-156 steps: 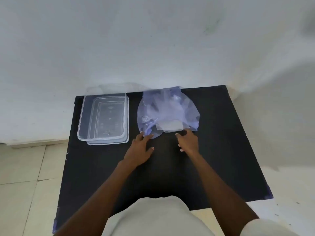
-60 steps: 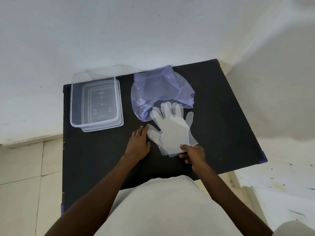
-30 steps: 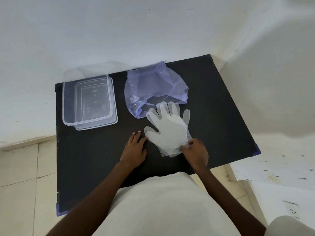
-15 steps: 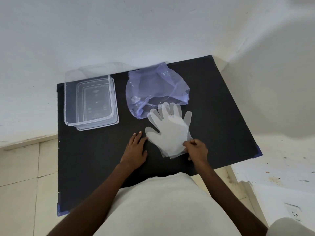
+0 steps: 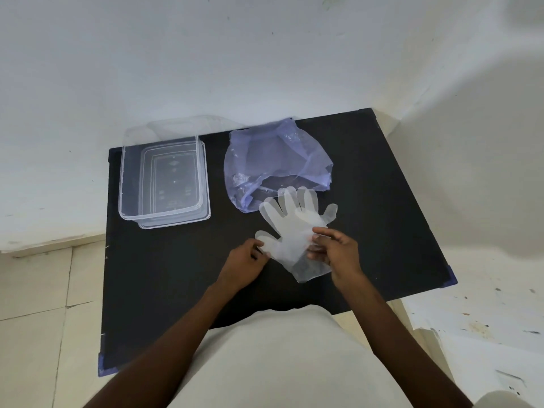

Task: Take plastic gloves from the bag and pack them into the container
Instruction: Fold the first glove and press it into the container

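A stack of translucent plastic gloves lies flat on the black table, fingers pointing away from me. My left hand pinches the gloves at the thumb side. My right hand grips their right edge near the cuff. Just behind the gloves lies a crumpled pale purple plastic bag, its mouth toward me. A clear rectangular container stands open at the table's back left, with nothing inside it.
The table stands in a corner against white walls. Beige floor tiles show to the left, a paint-spattered floor to the right. A clear lid seems to lean behind the container.
The gloves were pulled out of the bag and laid flat. In the last second my right hand slid up from the cuff to the gloves' right edge, and my left fingers closed on the thumb side.
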